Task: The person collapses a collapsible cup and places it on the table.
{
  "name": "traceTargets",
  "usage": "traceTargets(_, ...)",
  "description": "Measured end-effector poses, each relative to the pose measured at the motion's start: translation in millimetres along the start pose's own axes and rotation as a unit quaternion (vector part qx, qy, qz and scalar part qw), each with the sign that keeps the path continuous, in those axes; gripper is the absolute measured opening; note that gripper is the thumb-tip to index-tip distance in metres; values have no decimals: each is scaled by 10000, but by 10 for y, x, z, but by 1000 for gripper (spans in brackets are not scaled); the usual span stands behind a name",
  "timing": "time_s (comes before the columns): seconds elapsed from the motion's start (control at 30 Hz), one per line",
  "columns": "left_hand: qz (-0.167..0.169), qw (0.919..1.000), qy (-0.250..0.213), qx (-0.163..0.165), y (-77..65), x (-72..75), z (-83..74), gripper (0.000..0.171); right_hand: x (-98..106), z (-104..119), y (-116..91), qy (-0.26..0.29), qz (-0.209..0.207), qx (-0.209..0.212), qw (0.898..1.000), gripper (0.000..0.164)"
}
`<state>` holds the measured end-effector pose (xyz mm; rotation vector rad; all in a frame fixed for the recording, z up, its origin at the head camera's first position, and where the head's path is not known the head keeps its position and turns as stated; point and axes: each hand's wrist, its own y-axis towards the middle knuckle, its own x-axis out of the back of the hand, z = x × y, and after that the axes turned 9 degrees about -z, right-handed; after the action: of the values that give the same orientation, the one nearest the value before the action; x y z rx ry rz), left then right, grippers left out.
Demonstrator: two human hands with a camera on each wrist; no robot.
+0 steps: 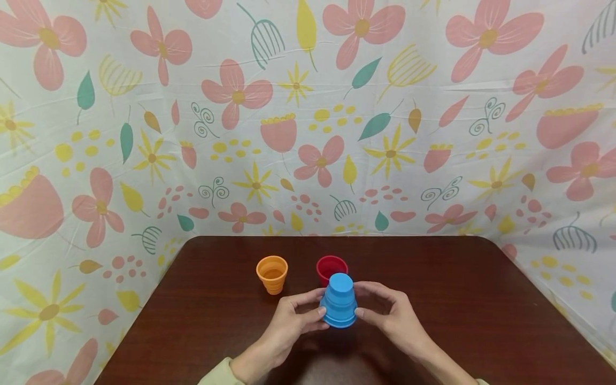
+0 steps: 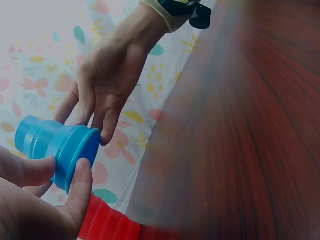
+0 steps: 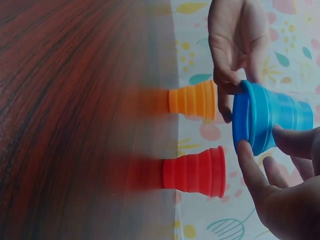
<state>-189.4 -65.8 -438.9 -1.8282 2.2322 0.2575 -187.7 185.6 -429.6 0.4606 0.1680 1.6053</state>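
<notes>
A blue ribbed cup [image 1: 340, 302] is held upside down above the table, its narrow base up and its wide rim down. My left hand [image 1: 291, 320] grips it from the left, thumb on the near side. From the right, my right hand [image 1: 395, 319] holds the same cup, with the thumb near the rim and the index finger reaching behind. The right wrist view shows the right fingers [image 3: 250, 167] at the rim of the blue cup [image 3: 270, 117]. Just behind it stands a red cup [image 1: 331, 266], upright and partly hidden.
To the left of the red cup, an orange ribbed cup [image 1: 272, 272] stands upright with its mouth up. The dark brown wooden table [image 1: 202, 321] has rounded far corners. Behind it hangs a flower-printed cloth [image 1: 308, 160], which also runs along both sides.
</notes>
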Motion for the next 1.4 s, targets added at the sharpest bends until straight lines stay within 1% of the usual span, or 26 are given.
traceTargets(0.13, -21, 9999, 155, -15, 7, 11, 3, 44, -2, 4, 10, -86, -128, -241, 9996, 35)
traceTargets(0.27, -42, 9998, 208, -19, 17, 18, 1, 43, -3, 8, 21, 190, -144, -790, 9966, 30)
traceTargets(0.4, 12, 9997, 239, -91, 15, 13, -9, 41, 0, 24, 34, 454, -193, -1408, 9888, 36)
traceTargets(0.5, 37, 9997, 223, -135, 10, 9, -16, 41, -2, 33, 47, 569, -228, -1690, 9837, 42)
traceTargets(0.63, 54, 9999, 119, -99, 13, 11, -18, 38, 2, 25, 58, 696, -142, -1781, 9815, 50)
traceTargets(0.8, -14, 10000, -15, -22, 25, 21, -10, 33, 39, -18, 74, 882, 359, -1784, 9793, 56)
traceTargets(0.9, -124, 9999, 5, -26, 26, 28, -14, 31, 64, -44, 80, 1083, 667, -1842, 9746, 57)
traceTargets(1.03, -255, 9996, 82, 13, 29, 37, -21, 29, 73, -67, 74, 1415, 936, -1953, 9660, 57)
traceTargets(1.17, -312, 9994, 102, 68, 38, 43, -20, 31, 79, -77, 70, 1593, 1087, -2026, 9601, 53)
traceTargets(1.4, -333, 9988, 203, 304, 57, 49, -33, 39, 95, -97, 94, 1539, 1138, -2079, 9592, 49)
